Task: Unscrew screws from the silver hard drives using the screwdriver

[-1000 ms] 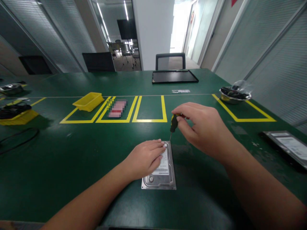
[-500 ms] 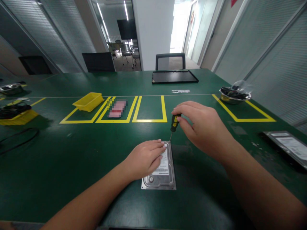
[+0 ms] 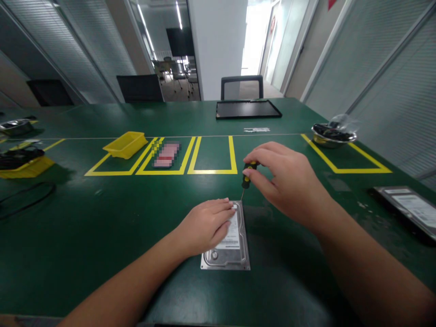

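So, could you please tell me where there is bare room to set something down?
Bare room shows in the taped frame right of the blurred pink item, and on the green table between the black cable and the left hand. It is crowded at the hard drive, where the left hand rests and the right hand holds a screwdriver.

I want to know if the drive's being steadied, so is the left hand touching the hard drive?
Touching. The head view shows the left hand resting on the hard drive, its fingers covering part of the white label.
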Available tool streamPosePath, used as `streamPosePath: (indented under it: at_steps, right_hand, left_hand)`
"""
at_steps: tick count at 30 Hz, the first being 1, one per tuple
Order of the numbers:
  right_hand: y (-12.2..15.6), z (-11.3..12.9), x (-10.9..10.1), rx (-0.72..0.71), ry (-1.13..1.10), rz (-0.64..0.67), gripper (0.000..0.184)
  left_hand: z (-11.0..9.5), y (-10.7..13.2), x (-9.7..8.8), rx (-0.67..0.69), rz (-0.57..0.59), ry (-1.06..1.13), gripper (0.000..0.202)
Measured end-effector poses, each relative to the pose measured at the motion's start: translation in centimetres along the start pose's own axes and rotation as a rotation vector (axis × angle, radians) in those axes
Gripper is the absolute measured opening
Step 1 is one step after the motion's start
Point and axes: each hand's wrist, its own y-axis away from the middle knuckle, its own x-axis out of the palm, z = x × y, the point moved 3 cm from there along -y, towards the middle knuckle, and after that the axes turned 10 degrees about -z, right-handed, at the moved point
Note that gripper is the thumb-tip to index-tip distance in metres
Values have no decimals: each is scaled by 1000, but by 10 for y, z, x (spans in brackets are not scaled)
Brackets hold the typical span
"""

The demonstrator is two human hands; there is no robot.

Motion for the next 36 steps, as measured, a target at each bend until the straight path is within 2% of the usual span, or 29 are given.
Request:
streamPosePath:
  at_steps: [5,15,26,36]
  right_hand:
    - [-1,-2,0,7,17,0,10]
    - [1,-3,-1,-13,-17,25,25]
    - [0,-4,-1,-24,-14,12,32]
    - [-1,-1,-3,11,23,63,29]
  left_hand:
    - [1,0,1,-9,9,2,35]
    - [0,0,-1,-2,-2,2,35]
    - [-1,-1,-1,-1,-1,0,35]
    - [0,0,-1,-2,0,3,36]
